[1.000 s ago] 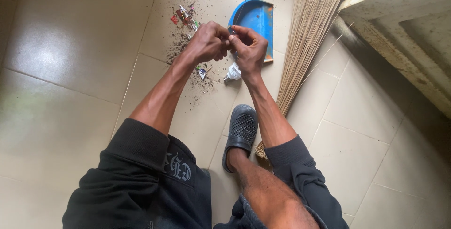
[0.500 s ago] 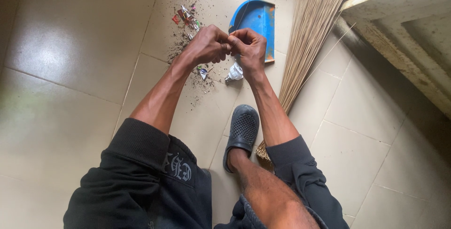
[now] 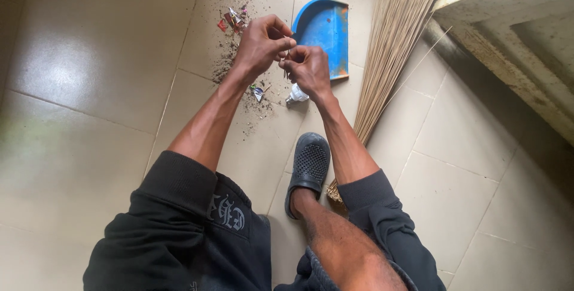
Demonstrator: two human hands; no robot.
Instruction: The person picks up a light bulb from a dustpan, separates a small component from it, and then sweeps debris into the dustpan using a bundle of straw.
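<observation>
Both hands meet fingertip to fingertip above the floor: the left hand (image 3: 258, 43) and the right hand (image 3: 308, 69) each pinch, with curled fingers, something thin and small between them, too slight to make out; it may be a single broom straw, but that cannot be told. So each grip is closed tight on that tiny piece, held in the air over the dirt.

Beneath the grip spreads the glossy beige tiled floor (image 3: 89, 58). To the right of the grip a long bundle of pale straw broom bristles (image 3: 388, 46) lies slanted, its top cut off by the picture's edge and its bound end hidden behind the right forearm. Just beyond the right hand lies a blue plastic dustpan (image 3: 326, 28), partly covered by the fingers. Nearer the body than the grip stands a dark perforated rubber clog (image 3: 308, 165). Left of and under the grip lies a scatter of dark dirt and coloured wrapper scraps (image 3: 236, 22). Directly below the right hand, half hidden by it, lies a small white bulb-shaped object (image 3: 295, 94).
</observation>
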